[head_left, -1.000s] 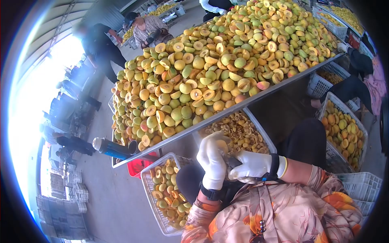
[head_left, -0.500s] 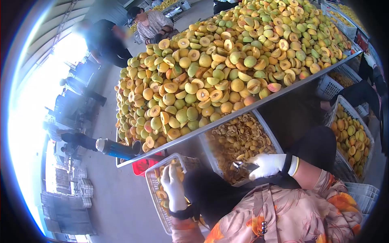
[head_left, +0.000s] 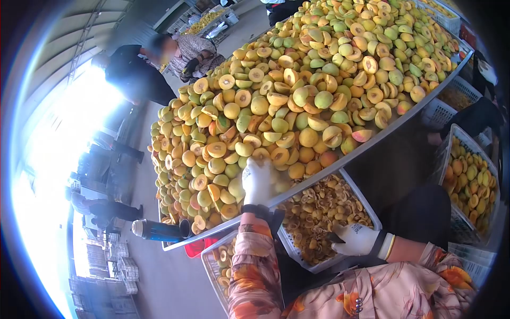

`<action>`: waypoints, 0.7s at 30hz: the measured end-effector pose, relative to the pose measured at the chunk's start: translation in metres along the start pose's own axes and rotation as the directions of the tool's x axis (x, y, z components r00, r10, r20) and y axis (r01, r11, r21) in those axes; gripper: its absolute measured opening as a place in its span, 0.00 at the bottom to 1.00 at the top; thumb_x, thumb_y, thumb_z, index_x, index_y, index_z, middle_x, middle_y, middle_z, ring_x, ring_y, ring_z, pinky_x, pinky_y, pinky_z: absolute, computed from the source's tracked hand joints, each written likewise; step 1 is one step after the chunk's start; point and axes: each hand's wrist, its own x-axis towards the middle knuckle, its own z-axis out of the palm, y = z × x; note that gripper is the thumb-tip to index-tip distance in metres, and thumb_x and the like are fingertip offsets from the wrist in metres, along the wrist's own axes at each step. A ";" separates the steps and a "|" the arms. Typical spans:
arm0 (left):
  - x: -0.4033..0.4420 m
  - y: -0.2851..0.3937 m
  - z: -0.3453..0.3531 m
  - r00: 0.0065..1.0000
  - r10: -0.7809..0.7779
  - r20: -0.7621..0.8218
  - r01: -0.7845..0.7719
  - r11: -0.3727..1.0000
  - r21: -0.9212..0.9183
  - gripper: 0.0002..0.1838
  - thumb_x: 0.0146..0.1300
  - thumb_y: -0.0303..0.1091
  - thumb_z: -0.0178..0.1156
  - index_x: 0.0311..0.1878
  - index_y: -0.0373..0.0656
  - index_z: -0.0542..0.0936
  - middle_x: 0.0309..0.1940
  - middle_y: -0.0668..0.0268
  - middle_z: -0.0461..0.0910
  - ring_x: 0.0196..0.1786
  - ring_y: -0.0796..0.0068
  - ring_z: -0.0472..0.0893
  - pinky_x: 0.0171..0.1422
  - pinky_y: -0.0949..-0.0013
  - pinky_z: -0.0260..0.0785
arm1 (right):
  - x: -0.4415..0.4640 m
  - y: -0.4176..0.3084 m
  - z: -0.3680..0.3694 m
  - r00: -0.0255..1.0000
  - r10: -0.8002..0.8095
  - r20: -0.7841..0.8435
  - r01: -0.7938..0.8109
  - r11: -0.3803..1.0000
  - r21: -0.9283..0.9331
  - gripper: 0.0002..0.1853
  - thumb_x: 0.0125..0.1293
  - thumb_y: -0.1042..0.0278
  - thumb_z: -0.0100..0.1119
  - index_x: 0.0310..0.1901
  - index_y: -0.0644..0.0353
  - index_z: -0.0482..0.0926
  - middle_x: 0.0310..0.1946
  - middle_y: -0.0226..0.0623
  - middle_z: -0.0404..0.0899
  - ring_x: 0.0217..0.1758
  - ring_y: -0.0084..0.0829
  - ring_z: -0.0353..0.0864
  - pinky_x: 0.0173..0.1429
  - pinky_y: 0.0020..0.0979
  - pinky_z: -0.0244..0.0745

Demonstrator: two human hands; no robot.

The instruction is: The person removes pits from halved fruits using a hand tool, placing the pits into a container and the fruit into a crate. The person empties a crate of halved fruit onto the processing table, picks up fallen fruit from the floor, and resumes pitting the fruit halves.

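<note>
My left hand [head_left: 256, 183], in a white glove, reaches over the table's edge into a big pile of halved peaches [head_left: 319, 101]. Its fingertips are among the fruit and blurred, so whether they grip a half is unclear. My right hand [head_left: 357, 240], also gloved, is closed on a small pitting tool [head_left: 334, 235], whose dark tip shows beyond the fingers; the rest is hidden. Below that hand is a crate of pits and brown scraps [head_left: 324, 218]. Left of it, partly behind my left sleeve, stands a crate of peach halves [head_left: 224, 260].
The table's metal rim [head_left: 366, 153] runs between me and the pile. A blue flask [head_left: 159, 231] lies at its left corner above a red container [head_left: 196, 248]. Another fruit crate [head_left: 470, 183] stands at right. Two people [head_left: 137, 74] are beyond the table.
My left hand has moved from over the left crate up and forward to the peach pile. My right hand stays over the scraps crate with the tool, now turned less visible.
</note>
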 end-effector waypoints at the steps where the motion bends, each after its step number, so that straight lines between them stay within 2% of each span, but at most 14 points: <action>1: 0.006 -0.002 0.008 0.998 0.023 -0.063 -0.023 1.000 0.014 0.34 0.65 0.52 0.64 0.63 0.32 0.74 0.48 0.44 0.86 0.53 0.43 0.85 0.58 0.52 0.76 | -0.001 -0.001 -0.002 1.000 -0.004 0.003 0.004 1.000 0.004 0.25 0.69 0.52 0.55 0.55 0.67 0.73 0.39 0.61 0.85 0.44 0.60 0.86 0.53 0.52 0.78; 3: 0.007 -0.002 0.013 0.980 0.071 -0.184 -0.063 0.997 0.052 0.35 0.61 0.51 0.67 0.62 0.31 0.75 0.48 0.45 0.86 0.54 0.45 0.85 0.58 0.53 0.77 | -0.001 -0.004 -0.007 0.999 0.006 0.046 -0.007 0.999 0.032 0.24 0.69 0.52 0.54 0.55 0.66 0.73 0.38 0.61 0.85 0.43 0.60 0.85 0.52 0.53 0.78; 4: 0.006 0.000 0.007 0.990 0.052 -0.131 -0.059 0.997 -0.050 0.36 0.57 0.50 0.70 0.61 0.31 0.77 0.48 0.46 0.87 0.54 0.48 0.86 0.59 0.55 0.77 | -0.001 -0.005 -0.008 0.998 0.003 0.056 -0.006 0.999 0.045 0.24 0.69 0.52 0.54 0.55 0.66 0.73 0.37 0.61 0.85 0.43 0.60 0.85 0.51 0.53 0.78; 7: 0.002 0.007 -0.005 0.991 0.071 -0.115 -0.076 0.996 -0.045 0.34 0.54 0.49 0.72 0.57 0.30 0.80 0.49 0.46 0.87 0.53 0.51 0.86 0.58 0.56 0.77 | 0.000 0.001 0.001 1.000 -0.021 0.012 0.020 0.998 0.067 0.22 0.69 0.52 0.58 0.53 0.63 0.73 0.34 0.60 0.84 0.40 0.60 0.85 0.48 0.52 0.78; 8: 0.014 -0.008 0.005 0.988 0.072 -0.138 -0.096 0.980 -0.173 0.32 0.52 0.47 0.73 0.54 0.30 0.82 0.46 0.47 0.87 0.49 0.52 0.87 0.56 0.58 0.78 | 0.001 0.002 0.003 0.999 -0.032 -0.019 0.033 0.997 0.068 0.22 0.69 0.51 0.59 0.52 0.62 0.74 0.33 0.60 0.83 0.38 0.61 0.85 0.46 0.52 0.78; 11: 0.014 -0.001 0.001 0.991 -0.045 -0.122 -0.010 0.908 -0.419 0.32 0.51 0.47 0.74 0.52 0.31 0.82 0.43 0.49 0.87 0.45 0.52 0.86 0.55 0.60 0.77 | 0.000 0.003 0.002 0.999 -0.043 -0.030 0.045 0.997 0.059 0.21 0.70 0.51 0.59 0.51 0.62 0.74 0.33 0.60 0.83 0.39 0.60 0.85 0.47 0.52 0.78; 14: 0.009 0.011 -0.002 0.973 -0.004 -0.231 -0.058 0.964 -0.259 0.30 0.51 0.43 0.74 0.53 0.32 0.80 0.40 0.55 0.86 0.41 0.60 0.85 0.53 0.62 0.77 | 0.001 0.001 -0.001 0.999 -0.043 -0.016 0.043 0.999 0.027 0.22 0.71 0.52 0.54 0.54 0.63 0.74 0.36 0.60 0.84 0.42 0.59 0.85 0.48 0.54 0.78; 15: 0.003 0.016 -0.003 0.965 0.011 -0.263 -0.066 0.977 -0.201 0.29 0.52 0.42 0.74 0.53 0.33 0.80 0.39 0.57 0.86 0.40 0.62 0.85 0.52 0.62 0.77 | 0.002 0.001 -0.002 0.996 -0.068 -0.063 0.070 0.997 0.039 0.21 0.70 0.53 0.55 0.54 0.63 0.74 0.36 0.60 0.84 0.41 0.59 0.86 0.48 0.53 0.78; 16: -0.011 0.027 -0.006 0.945 0.018 -0.327 -0.080 0.981 -0.177 0.23 0.57 0.38 0.71 0.52 0.33 0.80 0.38 0.61 0.85 0.39 0.69 0.84 0.49 0.64 0.78 | 0.002 0.002 -0.002 0.990 -0.091 -0.107 0.097 0.994 0.051 0.21 0.70 0.54 0.56 0.53 0.63 0.74 0.36 0.59 0.84 0.41 0.59 0.86 0.47 0.53 0.79; 17: -0.018 0.023 -0.005 0.959 0.007 -0.284 -0.141 0.880 -0.454 0.21 0.58 0.36 0.71 0.51 0.35 0.81 0.37 0.64 0.84 0.37 0.71 0.83 0.44 0.67 0.76 | 0.003 0.004 -0.002 0.983 -0.112 -0.148 0.122 0.991 0.059 0.20 0.70 0.54 0.57 0.53 0.63 0.74 0.36 0.59 0.85 0.41 0.58 0.86 0.47 0.53 0.79; 18: -0.031 0.020 -0.008 0.971 0.008 -0.239 -0.177 0.697 -0.695 0.19 0.60 0.35 0.71 0.51 0.36 0.81 0.36 0.67 0.83 0.36 0.73 0.81 0.40 0.69 0.75 | 0.003 0.006 -0.002 0.966 -0.103 -0.235 0.118 0.992 0.047 0.20 0.69 0.55 0.58 0.52 0.63 0.74 0.36 0.58 0.85 0.41 0.58 0.86 0.46 0.53 0.79; 19: -0.042 0.017 -0.011 0.980 0.017 -0.198 -0.184 0.451 -0.873 0.17 0.61 0.34 0.71 0.51 0.38 0.82 0.36 0.70 0.82 0.34 0.74 0.80 0.36 0.71 0.74 | 0.003 0.008 -0.001 0.944 -0.097 -0.316 0.113 0.993 0.033 0.20 0.69 0.56 0.59 0.52 0.63 0.74 0.36 0.58 0.85 0.41 0.58 0.86 0.46 0.53 0.79; 20: -0.056 0.011 -0.017 0.990 0.004 -0.139 -0.130 0.380 -0.916 0.13 0.65 0.33 0.66 0.51 0.40 0.82 0.38 0.70 0.83 0.35 0.76 0.80 0.36 0.72 0.75 | 0.001 0.008 -0.001 0.918 -0.093 -0.387 0.108 0.994 0.019 0.19 0.68 0.56 0.60 0.52 0.64 0.75 0.35 0.57 0.85 0.40 0.58 0.86 0.46 0.52 0.79; 21: -0.074 0.012 -0.023 0.996 -0.076 -0.041 -0.021 0.247 -0.969 0.13 0.68 0.34 0.64 0.51 0.39 0.82 0.39 0.66 0.84 0.35 0.74 0.81 0.38 0.72 0.75 | -0.002 -0.001 -0.007 0.902 -0.113 -0.416 0.115 0.993 -0.018 0.18 0.67 0.58 0.62 0.50 0.64 0.75 0.35 0.58 0.84 0.41 0.59 0.86 0.45 0.53 0.79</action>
